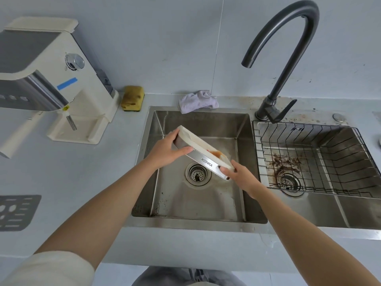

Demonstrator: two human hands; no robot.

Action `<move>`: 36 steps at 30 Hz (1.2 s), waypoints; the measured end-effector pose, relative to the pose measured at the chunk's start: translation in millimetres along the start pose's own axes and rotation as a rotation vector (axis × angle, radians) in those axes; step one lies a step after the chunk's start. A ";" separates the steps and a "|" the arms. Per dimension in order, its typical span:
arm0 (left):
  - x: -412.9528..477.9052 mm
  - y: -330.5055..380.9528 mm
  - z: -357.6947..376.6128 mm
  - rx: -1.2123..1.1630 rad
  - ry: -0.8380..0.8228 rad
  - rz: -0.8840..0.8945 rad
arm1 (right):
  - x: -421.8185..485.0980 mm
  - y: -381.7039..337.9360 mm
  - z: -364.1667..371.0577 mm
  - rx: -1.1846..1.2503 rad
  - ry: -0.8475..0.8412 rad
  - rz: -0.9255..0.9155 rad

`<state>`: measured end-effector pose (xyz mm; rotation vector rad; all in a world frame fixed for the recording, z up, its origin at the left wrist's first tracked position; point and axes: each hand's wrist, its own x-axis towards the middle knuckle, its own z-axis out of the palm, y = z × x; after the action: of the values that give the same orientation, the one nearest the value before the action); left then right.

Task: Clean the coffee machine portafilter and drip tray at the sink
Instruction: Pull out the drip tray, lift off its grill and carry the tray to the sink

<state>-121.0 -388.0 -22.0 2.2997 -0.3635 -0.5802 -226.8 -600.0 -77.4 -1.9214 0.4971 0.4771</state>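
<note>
Drip tray (203, 150) tilted over sink (198, 203), both hands gripping ends

Both hands (165, 151) grip the tilted drip tray (203, 150) over the sink (206, 203).

A cream sleeve (53, 269) is covering the left upper arm; a grey garment (185, 278) is showing below; left hand (165, 154) and right hand (244, 179) are showing bare.

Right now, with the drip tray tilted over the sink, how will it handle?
Drip tray looks rigid, held only at its ends by left hand and right hand. Brown liquid pooled at its low corner will probably spill. Shiny front may be slippery.
</note>
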 end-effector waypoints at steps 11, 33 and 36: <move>14.8 21.6 -5.7 0.061 0.010 -0.028 | -0.4 10.9 32.9 0.150 -0.142 0.098; 33.9 12.9 3.7 0.198 0.057 -0.236 | 1.8 -4.4 42.4 0.152 -0.168 0.279; 34.7 9.3 4.4 0.167 0.061 -0.229 | 3.6 -9.1 37.9 0.098 -0.138 0.277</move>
<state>-94.3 -411.6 -28.6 2.5335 -0.1231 -0.6104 -222.7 -562.1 -86.6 -1.7197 0.6866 0.7451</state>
